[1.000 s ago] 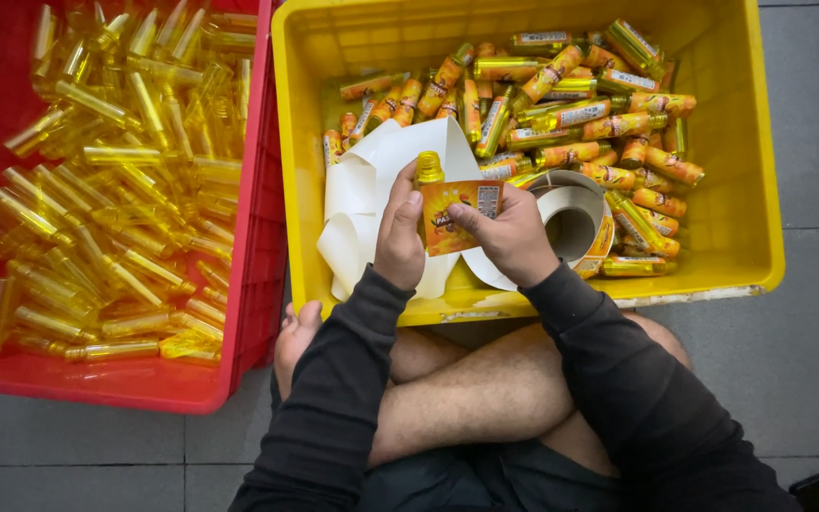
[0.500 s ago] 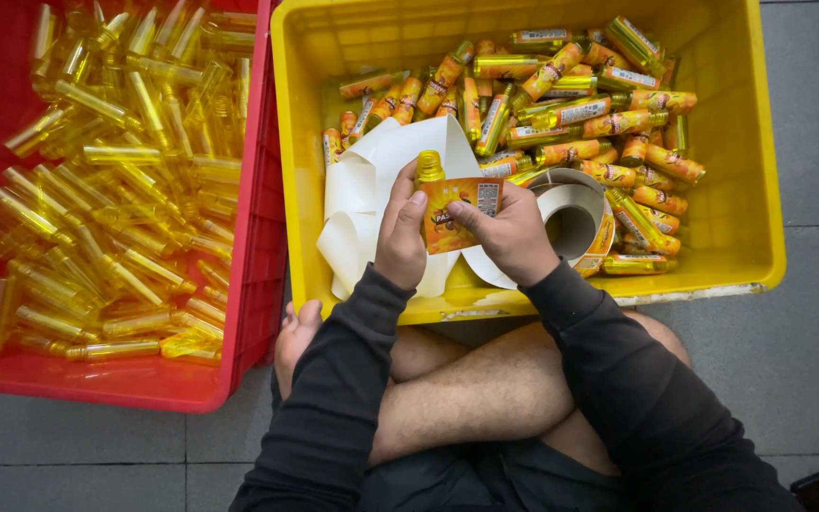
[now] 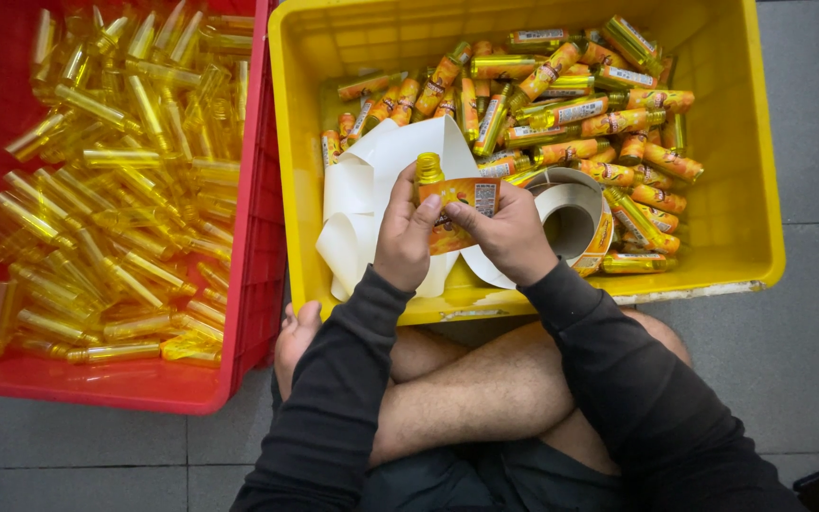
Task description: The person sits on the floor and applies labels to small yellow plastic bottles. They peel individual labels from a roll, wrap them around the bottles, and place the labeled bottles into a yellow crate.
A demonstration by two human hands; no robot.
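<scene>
My left hand (image 3: 406,237) grips a small yellow bottle (image 3: 430,173) with a gold cap, held upright over the near part of the yellow crate (image 3: 755,218). My right hand (image 3: 509,232) presses an orange label (image 3: 462,204) against that bottle's side, thumb and fingers on the label. Beside my right hand lies a roll of labels (image 3: 571,213), with white backing paper (image 3: 362,190) curling out to the left. Behind my hands, several labelled orange bottles (image 3: 580,114) are heaped in the crate.
A red crate (image 3: 258,275) to the left holds several unlabelled clear yellow bottles (image 3: 116,180). I sit cross-legged on grey floor tiles (image 3: 808,341), my bare legs (image 3: 466,389) just in front of the yellow crate.
Both hands stay on the bottle; the label is pressed a little further around it. Nothing else has moved.
</scene>
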